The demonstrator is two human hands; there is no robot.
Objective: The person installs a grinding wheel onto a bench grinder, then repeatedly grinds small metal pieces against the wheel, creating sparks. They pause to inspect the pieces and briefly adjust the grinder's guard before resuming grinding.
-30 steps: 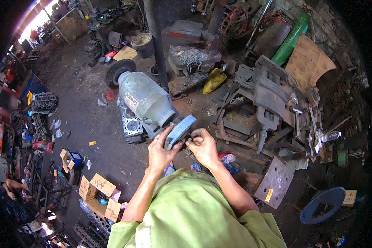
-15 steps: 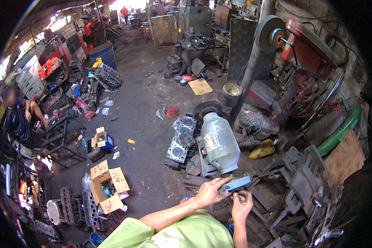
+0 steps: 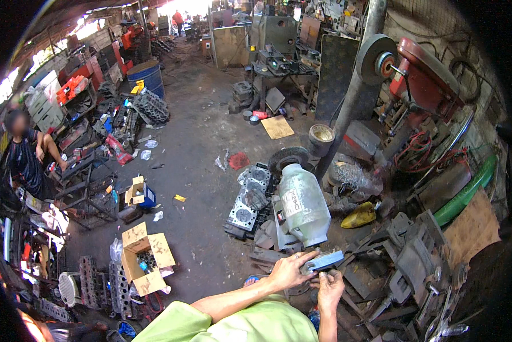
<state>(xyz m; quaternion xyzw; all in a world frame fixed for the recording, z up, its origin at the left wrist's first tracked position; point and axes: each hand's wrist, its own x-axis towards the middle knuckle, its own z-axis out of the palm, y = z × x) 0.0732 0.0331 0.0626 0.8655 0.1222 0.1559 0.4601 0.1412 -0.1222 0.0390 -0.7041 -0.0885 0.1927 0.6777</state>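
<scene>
A grey-green bench grinder motor (image 3: 304, 208) stands low in front of me, with a dark wheel (image 3: 288, 159) at its far end. At its near end sits a flat piece with a blue edge (image 3: 326, 261); I cannot tell whether it is a guard or a separate part. Against the left side of this piece, my left hand (image 3: 287, 272) is closed, its fingers bent and their tips partly hidden. My right hand (image 3: 329, 289) pinches just below the blue edge, thumb and fingers together. Whatever small item lies between the fingers is too hidden to name.
An engine cylinder block (image 3: 247, 202) lies left of the grinder. Metal scrap (image 3: 410, 259) is heaped to the right, beside a pole (image 3: 347, 97) and a red machine (image 3: 421, 71). An open cardboard box (image 3: 135, 239) is on the floor at left. A person (image 3: 28, 157) sits farther left.
The view has shifted slightly, so the scene sits a little lower. Both hands stay at the blue-edged piece, with scarcely any change in their grip.
</scene>
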